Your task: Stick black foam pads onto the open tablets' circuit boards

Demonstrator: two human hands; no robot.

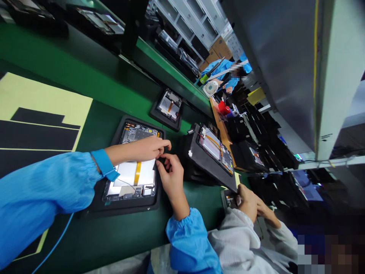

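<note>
An opened tablet [146, 173] with a circuit board, silver battery and orange ribbon lies in a black tray [125, 207] on the green bench. Reaching across it from the left, my left hand [145, 147] has its fingers bent together at the tablet's right edge. My right hand [173, 173] meets it there from the right, thumb and forefinger pinched close to the same edge. Whatever lies between the fingertips of either hand is too small to make out. A blue wrist strap [105, 164] circles my left wrist.
Another opened tablet [215, 146] rests on a stack of black trays to the right. A smaller tray with a device [169, 106] sits behind. A neighbour's hands [248, 201] work at the lower right. Yellow sheet with black strips [65, 91] at left; blue cord [61, 238] near the front.
</note>
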